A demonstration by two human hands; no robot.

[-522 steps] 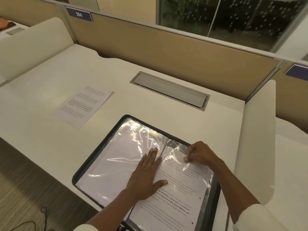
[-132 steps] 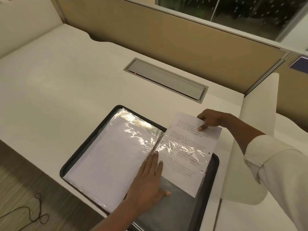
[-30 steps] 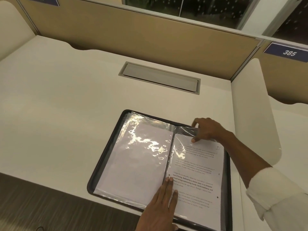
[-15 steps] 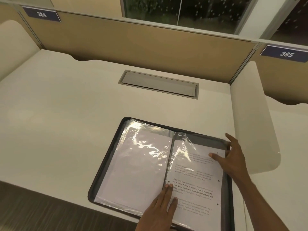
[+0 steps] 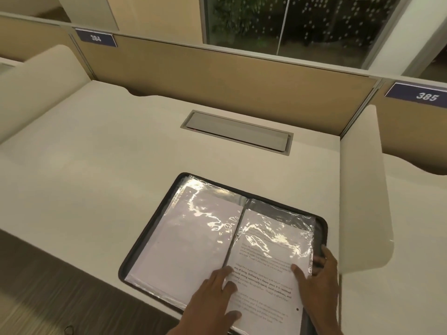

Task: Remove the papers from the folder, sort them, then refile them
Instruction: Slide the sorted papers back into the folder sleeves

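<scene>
The black zip folder (image 5: 147, 234) lies open on the desk near its front edge, with clear plastic sleeves on both sides. The left sleeve (image 5: 193, 235) holds a sheet showing no print. A printed paper (image 5: 266, 281) sits in the right sleeve (image 5: 290, 228). My left hand (image 5: 212, 301) rests flat on the pages beside the spine, fingers straight. My right hand (image 5: 319, 279) is at the right sleeve's outer edge, thumb on top of the page and fingers curled at the edge.
The white desk (image 5: 96, 165) has a grey cable hatch (image 5: 237, 131) behind the folder. Tan partition panels run along the back, with rounded white dividers (image 5: 360, 189) on both sides. Grey floor shows below the front edge.
My right hand has moved from the top of the right page down to its outer right edge. My left hand stays flat by the spine.
</scene>
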